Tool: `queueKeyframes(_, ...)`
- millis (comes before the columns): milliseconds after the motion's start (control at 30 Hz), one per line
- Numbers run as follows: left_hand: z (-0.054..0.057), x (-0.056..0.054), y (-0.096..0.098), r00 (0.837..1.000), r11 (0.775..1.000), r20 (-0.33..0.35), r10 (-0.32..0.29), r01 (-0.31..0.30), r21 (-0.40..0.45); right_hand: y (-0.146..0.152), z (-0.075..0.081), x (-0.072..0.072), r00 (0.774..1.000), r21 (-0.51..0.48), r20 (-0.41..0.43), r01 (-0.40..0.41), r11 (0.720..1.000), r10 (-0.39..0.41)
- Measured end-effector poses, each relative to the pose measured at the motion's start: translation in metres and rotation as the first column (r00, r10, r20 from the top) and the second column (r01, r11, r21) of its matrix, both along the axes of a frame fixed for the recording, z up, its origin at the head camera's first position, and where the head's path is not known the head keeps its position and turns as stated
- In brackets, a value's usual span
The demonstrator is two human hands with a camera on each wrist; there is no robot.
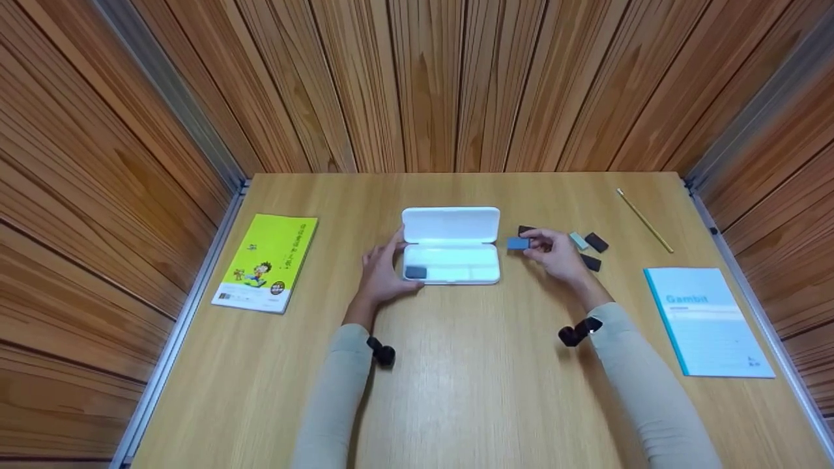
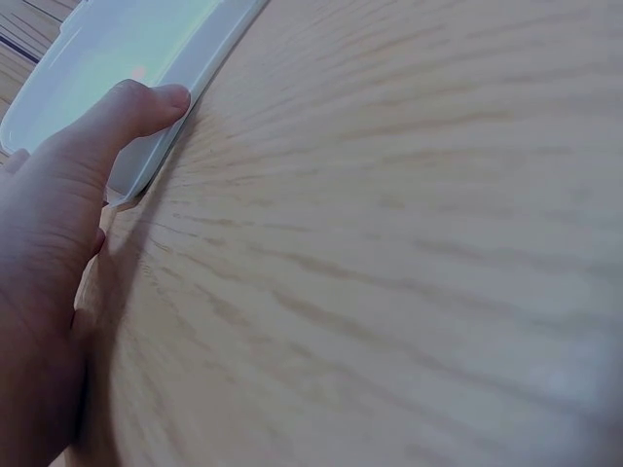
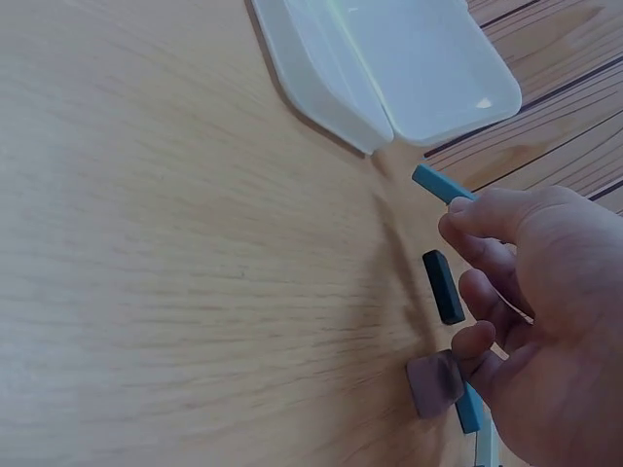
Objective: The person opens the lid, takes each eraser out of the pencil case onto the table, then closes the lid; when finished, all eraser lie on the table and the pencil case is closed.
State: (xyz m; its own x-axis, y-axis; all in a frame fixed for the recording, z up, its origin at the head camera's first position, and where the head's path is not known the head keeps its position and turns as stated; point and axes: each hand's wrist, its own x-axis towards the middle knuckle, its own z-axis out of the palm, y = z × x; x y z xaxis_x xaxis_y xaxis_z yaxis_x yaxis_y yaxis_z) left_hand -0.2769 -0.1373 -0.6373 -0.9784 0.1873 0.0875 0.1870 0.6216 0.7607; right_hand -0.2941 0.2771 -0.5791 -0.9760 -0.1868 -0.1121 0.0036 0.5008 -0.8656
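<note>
A white pencil case (image 1: 451, 225) lies with its lid raised in the middle of the table. Inside its tray, at the left, is a dark grey eraser (image 1: 416, 272). My left hand (image 1: 383, 270) grips the case's left end, its thumb at the front edge; the left wrist view shows that thumb (image 2: 161, 105) on the rim. Just right of the case, my right hand (image 1: 554, 254) pinches a blue eraser (image 1: 518, 243) between thumb and fingers. In the right wrist view this blue eraser (image 3: 440, 182) is held above the table, near the case (image 3: 331, 88).
A black eraser (image 1: 526, 230) lies behind my right fingers. Beside that hand are a pale green eraser (image 1: 577, 241) and two dark ones (image 1: 596, 242). Farther right lie a pencil (image 1: 645, 220) and a light blue notebook (image 1: 709, 326). A yellow-green book (image 1: 267, 260) lies left.
</note>
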Motion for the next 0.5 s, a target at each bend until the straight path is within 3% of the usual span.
queueKeyframes(500,0.0030,-0.0003,0.0019,1.000,1.000,0.014,0.002,-0.002,0.009,-0.0009,-0.0052,-0.0034,1.000,0.105,0.009,-0.015,0.994,0.014)
